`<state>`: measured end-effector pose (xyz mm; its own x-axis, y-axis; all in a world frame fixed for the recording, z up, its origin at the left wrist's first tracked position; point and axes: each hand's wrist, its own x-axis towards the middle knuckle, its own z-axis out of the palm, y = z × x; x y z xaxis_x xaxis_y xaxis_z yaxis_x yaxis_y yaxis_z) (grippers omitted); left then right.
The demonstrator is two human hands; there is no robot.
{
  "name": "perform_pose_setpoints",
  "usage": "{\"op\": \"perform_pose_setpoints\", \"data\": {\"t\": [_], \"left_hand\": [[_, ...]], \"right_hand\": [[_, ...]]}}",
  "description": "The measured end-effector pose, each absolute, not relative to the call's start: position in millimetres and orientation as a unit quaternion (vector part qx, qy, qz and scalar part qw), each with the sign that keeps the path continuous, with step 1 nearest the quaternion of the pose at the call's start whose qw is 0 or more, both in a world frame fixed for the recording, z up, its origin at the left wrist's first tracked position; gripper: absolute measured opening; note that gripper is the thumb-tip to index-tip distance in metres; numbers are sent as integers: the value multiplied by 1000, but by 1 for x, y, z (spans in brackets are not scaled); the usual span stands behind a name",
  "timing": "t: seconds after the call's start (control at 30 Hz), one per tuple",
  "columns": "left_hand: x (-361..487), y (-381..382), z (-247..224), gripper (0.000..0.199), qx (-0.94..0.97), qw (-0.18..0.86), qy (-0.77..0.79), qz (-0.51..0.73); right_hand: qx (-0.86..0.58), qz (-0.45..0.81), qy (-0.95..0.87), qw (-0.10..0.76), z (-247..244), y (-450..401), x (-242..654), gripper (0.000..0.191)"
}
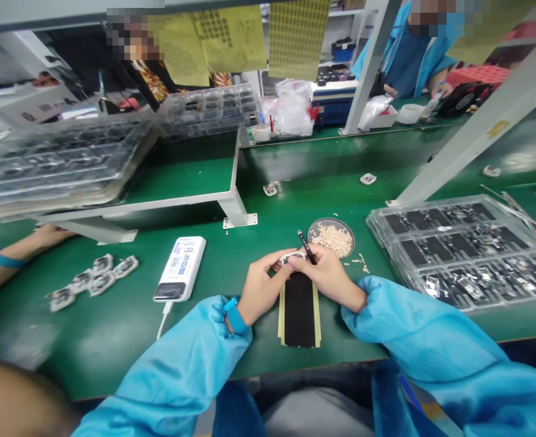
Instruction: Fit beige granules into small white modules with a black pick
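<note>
Both my hands meet over the upper end of a black pad [300, 312] with yellow tape along its sides. Between their fingertips is a small white housing with parts inside [290, 257]. My left hand [264, 284] pinches it from the left. My right hand [329, 273] presses its thumb on the housing and also has a black pen-like tool [305, 244] tucked by its index finger, pointing up. Just behind my right hand lies a round dish [334, 235] of small beige pieces, some spilled beside it. The fingers partly cover the housing.
At left lie a white power bank [179, 270] with a cable and several white housings [97, 276]. Clear trays of small parts [463, 255] are stacked at right. A metal shelf leg [235, 209] and slanted post [459, 121] stand ahead. Another person's arm [26, 249] reaches in at left.
</note>
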<state>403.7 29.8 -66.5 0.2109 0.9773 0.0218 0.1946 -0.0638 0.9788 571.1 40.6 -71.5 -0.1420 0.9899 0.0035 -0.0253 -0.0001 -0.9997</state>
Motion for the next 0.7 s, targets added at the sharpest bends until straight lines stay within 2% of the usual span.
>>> {"op": "perform_pose_setpoints", "data": {"t": [0.13,0.2,0.3,0.4,0.57,0.7], "left_hand": [[407,29,-69,31,591,467,490,438],[407,31,-71,34,575,495,485,435],[408,36,-73,40,546,558,465,416],[407,39,-72,40,536,569,466,415],[405,39,-70,38,545,547,484,411],[402,37,-68,27,629,440,508,390]], "right_hand": [[-463,545,-514,474,-72,41,566,38],[-471,535,-539,450,-72,43,567,38],[-512,437,-610,418,-73,45,573,36],[-524,359,-640,432,-72,46,579,29],[-505,300,-667,458,-65,51,590,21],[-455,245,-698,495,-61,53,596,10]]}}
